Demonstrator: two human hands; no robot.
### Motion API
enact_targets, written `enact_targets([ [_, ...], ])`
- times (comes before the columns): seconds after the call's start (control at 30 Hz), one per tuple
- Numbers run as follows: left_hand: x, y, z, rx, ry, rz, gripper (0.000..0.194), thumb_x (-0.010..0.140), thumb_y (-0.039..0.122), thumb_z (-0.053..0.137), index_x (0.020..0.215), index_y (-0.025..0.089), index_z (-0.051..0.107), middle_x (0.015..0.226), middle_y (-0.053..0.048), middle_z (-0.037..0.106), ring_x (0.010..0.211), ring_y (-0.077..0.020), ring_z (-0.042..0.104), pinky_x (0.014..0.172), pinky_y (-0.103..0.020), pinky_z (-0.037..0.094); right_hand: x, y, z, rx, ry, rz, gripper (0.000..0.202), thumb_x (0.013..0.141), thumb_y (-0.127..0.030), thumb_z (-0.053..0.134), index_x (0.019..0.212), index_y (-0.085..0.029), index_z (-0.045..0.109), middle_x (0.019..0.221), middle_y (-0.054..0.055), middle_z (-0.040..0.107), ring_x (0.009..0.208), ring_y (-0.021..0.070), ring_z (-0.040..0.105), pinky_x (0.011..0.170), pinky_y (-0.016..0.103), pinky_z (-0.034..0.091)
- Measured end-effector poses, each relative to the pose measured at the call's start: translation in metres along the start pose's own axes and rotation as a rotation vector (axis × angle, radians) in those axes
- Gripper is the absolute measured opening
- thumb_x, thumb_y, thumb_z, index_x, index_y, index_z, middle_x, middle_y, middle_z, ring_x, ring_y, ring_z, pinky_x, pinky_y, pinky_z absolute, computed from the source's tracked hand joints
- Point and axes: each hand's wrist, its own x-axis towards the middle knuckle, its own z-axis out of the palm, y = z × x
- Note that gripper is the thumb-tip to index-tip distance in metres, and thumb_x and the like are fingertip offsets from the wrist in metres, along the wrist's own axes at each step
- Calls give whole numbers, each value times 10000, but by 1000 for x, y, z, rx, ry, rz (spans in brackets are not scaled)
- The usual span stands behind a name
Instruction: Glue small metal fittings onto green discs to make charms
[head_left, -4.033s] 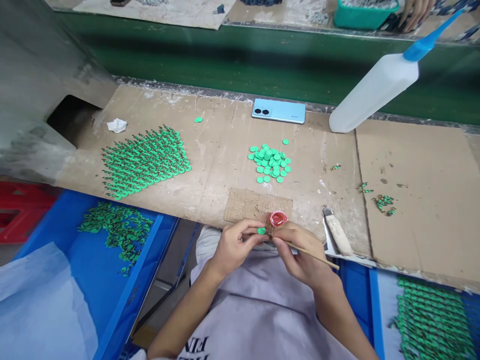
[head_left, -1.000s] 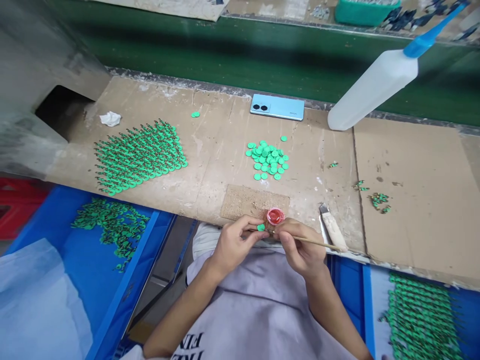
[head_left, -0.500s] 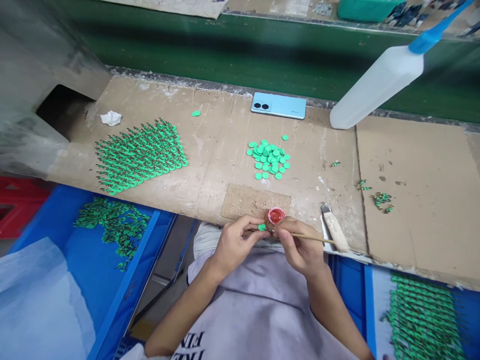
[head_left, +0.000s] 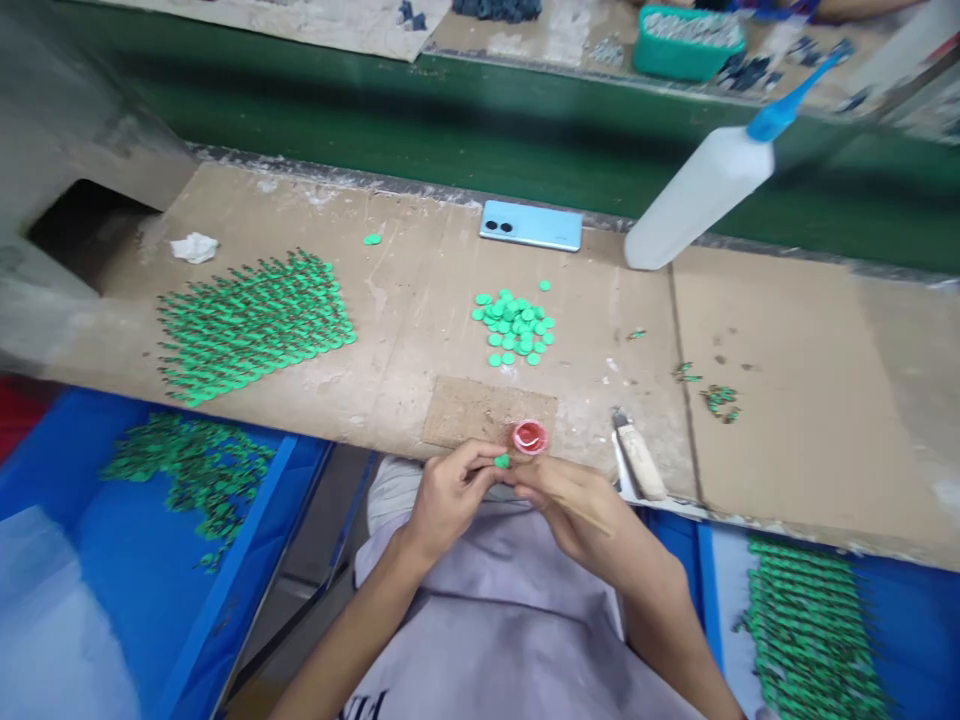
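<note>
Thumb and fingers of my left hand (head_left: pixel 450 497) pinch a small green disc (head_left: pixel 502 461) at the table's front edge. My right hand (head_left: pixel 581 500) is closed on a thin wooden stick (head_left: pixel 582 515), its fingers close to the disc; the stick's working tip is hidden. Just beyond both hands stands a small pink-rimmed pot (head_left: pixel 529 437) with glossy red contents, by a rough brown board (head_left: pixel 480 408). Farther back lies a loose pile of green discs (head_left: pixel 516 325).
Left lie rows of green discs with dark pieces (head_left: pixel 255 325). A blue phone (head_left: pixel 531 225) and white squeeze bottle (head_left: pixel 701 200) are at the back. A pale-handled blade (head_left: pixel 639 458) and small green-and-brown pieces (head_left: pixel 721 402) lie right. Blue bins (head_left: pixel 262 490) flank me below.
My right hand has turned and come closer to the green disc, and the stick now slants along the hand. The whole view has shifted, so the table things appear farther left.
</note>
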Motion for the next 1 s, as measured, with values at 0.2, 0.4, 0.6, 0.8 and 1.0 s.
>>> enact_targets([
  [0.2, 3, 6, -2, 34, 19, 135, 177, 888, 123, 681, 987, 230, 781, 914, 11, 865, 796, -173, 842, 724, -182, 668, -3, -9, -10, 83, 22, -16, 255, 1091, -208, 504, 1273, -221, 682, 1050, 90, 808, 923, 214, 792, 823, 334, 653],
  [0.4, 4, 5, -2, -32, 113, 131, 59, 864, 232, 788, 921, 245, 794, 814, 26, 854, 714, -190, 835, 670, -185, 671, -32, 23, -46, 188, 567, 115, 160, 1103, -276, 495, 1040, -248, 639, 870, 36, 793, 728, 180, 752, 606, 283, 574],
  [0.6, 7, -7, 0, -107, 70, 110, 90, 900, 272, 764, 969, 224, 796, 835, -7, 857, 731, -202, 839, 670, -195, 675, -44, 105, -113, -470, 744, 436, 375, 1056, -510, 483, 1039, -192, 680, 974, 146, 766, 841, 272, 714, 754, 434, 560],
  [0.8, 5, -9, -3, -94, 72, 153, 128, 898, 276, 774, 1017, 246, 813, 865, -6, 862, 758, -196, 840, 696, -188, 672, -32, 142, -124, -585, 602, 440, 428, 975, -515, 523, 1028, -164, 763, 1075, 202, 734, 1034, 353, 648, 935, 548, 503],
  [1.0, 4, -1, -9, -122, 88, 111, 112, 867, 200, 771, 969, 230, 807, 836, -5, 860, 761, -194, 841, 701, -184, 670, -28, 144, -132, -604, 570, 455, 465, 928, -619, 564, 797, -205, 732, 830, 140, 711, 826, 312, 640, 793, 476, 509],
])
